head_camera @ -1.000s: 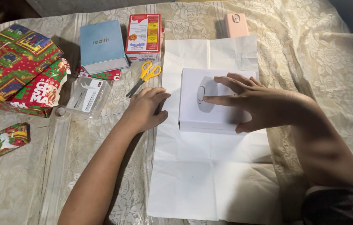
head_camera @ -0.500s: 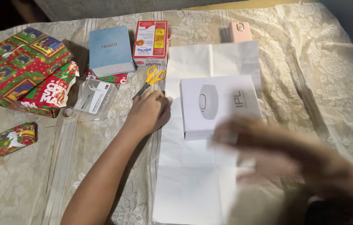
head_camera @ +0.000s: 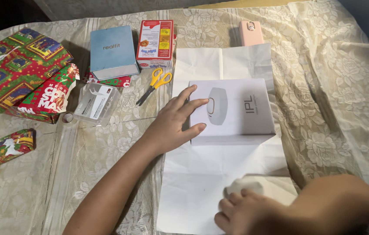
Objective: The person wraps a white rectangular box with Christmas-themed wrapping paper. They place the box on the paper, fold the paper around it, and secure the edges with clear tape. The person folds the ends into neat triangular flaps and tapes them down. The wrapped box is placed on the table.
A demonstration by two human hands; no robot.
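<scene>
right hand [head_camera: 247, 211]: off the box since a second ago, now fingers curled on near edge of white paper sheet [head_camera: 202, 178], lifting it | left hand [head_camera: 173, 124]: moved onto white box [head_camera: 232, 109], fingers spread flat, steadying it mid-sheet | beyond: yellow scissors [head_camera: 155, 85], untouched

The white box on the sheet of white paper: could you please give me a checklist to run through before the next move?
1. White box lies flat on the white paper: ok.
2. Left hand steadies the box, fingers on its top and left edge: ok.
3. Right hand has the paper's near edge, lifting it: ok.
4. Paper shows past the box on the near and far sides: ok; whether it is enough to wrap around: cannot tell.
5. Yellow-handled scissors lie within reach, left of the paper: ok.
6. Tape ready: cannot tell; the small ring beside the clear plastic case is too small to identify.
</scene>
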